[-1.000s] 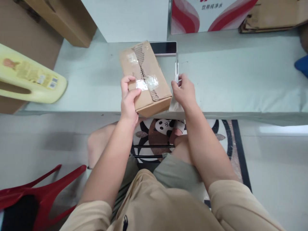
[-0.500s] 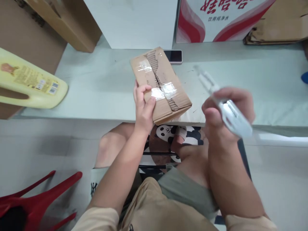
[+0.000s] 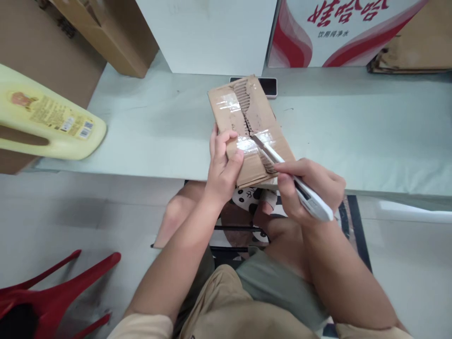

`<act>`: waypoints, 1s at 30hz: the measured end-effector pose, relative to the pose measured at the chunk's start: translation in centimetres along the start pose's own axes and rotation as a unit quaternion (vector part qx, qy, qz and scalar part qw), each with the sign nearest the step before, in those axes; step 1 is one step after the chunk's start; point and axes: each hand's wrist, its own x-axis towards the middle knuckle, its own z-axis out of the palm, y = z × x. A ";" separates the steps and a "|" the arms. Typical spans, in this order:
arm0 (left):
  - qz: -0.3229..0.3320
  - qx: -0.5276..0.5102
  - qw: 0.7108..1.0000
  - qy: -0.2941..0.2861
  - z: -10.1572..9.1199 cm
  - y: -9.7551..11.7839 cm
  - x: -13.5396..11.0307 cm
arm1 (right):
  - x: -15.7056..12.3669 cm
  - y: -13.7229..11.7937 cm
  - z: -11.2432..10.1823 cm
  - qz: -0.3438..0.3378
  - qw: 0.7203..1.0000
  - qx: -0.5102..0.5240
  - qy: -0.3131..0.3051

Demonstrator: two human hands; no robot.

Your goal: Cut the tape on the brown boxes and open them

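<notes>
A small cardboard box (image 3: 261, 110), tilted at the table's front edge, has clear tape (image 3: 247, 145) across its torn centre seam. My left hand (image 3: 224, 157) grips the box's left side, thumb on the top face and fingers around the edge. In my right hand (image 3: 310, 186) is a white utility knife (image 3: 314, 200), its blade out. The blade tip touches the seam at the taped spot in the middle of the box. Behind the box lies a phone (image 3: 270, 87), partly covered by it.
A yellow jug (image 3: 70, 125) stands at the left beside brown cartons (image 3: 123, 42). At the back are a white box (image 3: 212, 37), a red-and-white printed carton (image 3: 339, 47) and folded cardboard (image 3: 420, 42). A red stool (image 3: 63, 287) is on the floor at lower left.
My right hand has brought the knife from the right, above the table, down and left onto the box's seam. My left hand keeps its hold on the box; the whole view has shifted slightly.
</notes>
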 end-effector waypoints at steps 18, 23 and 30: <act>-0.067 -0.123 0.990 0.027 0.6 -0.1 0.3 | 0.3 -1.0 -0.4 0.086 0.995 0.055 -0.014; -0.074 -0.146 0.986 0.043 0.8 0.1 0.5 | 0.3 -0.7 -0.2 0.109 0.992 0.051 -0.031; -0.093 -0.147 0.984 0.040 0.8 0.5 0.5 | 0.0 -0.4 -0.8 0.078 0.995 0.060 0.005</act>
